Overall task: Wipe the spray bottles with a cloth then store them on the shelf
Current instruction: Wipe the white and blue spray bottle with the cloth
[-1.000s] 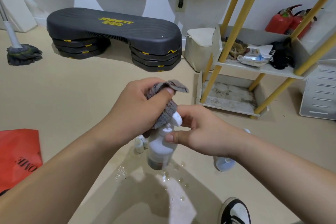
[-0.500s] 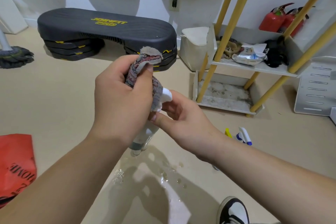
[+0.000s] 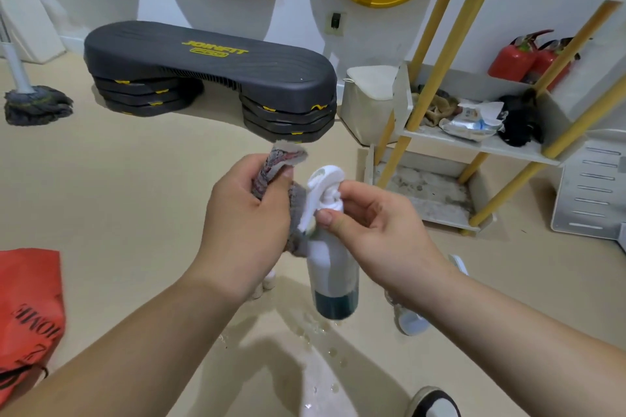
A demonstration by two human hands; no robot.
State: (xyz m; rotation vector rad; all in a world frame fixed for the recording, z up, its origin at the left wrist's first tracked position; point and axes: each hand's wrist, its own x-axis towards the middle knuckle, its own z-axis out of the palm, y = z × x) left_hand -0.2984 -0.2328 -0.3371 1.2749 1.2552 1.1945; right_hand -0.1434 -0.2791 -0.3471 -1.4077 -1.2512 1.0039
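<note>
A white spray bottle (image 3: 333,278) with dark liquid at its bottom hangs upright above the floor. My right hand (image 3: 376,230) pinches its neck just under the white trigger head (image 3: 321,189). My left hand (image 3: 250,223) grips a grey patterned cloth (image 3: 281,162), which lies against the left side of the trigger and neck. The shelf (image 3: 481,145), white boards on yellow poles, stands at the back right. Another bottle (image 3: 411,322) lies on the floor, partly hidden behind my right forearm. Small white bottles (image 3: 266,284) peek out below my left wrist.
Water drops spot the beige floor (image 3: 315,342) under the bottle. A black step platform (image 3: 210,74) stands at the back, a mop (image 3: 34,101) far left, a red bag (image 3: 30,308) at left. The shelf holds rags and a wipes pack (image 3: 471,118). A shoe (image 3: 437,403) shows at the bottom.
The bottle has swung from tilted to upright and its trigger head is now uncovered. The cloth has slid off the head to the left side of the neck.
</note>
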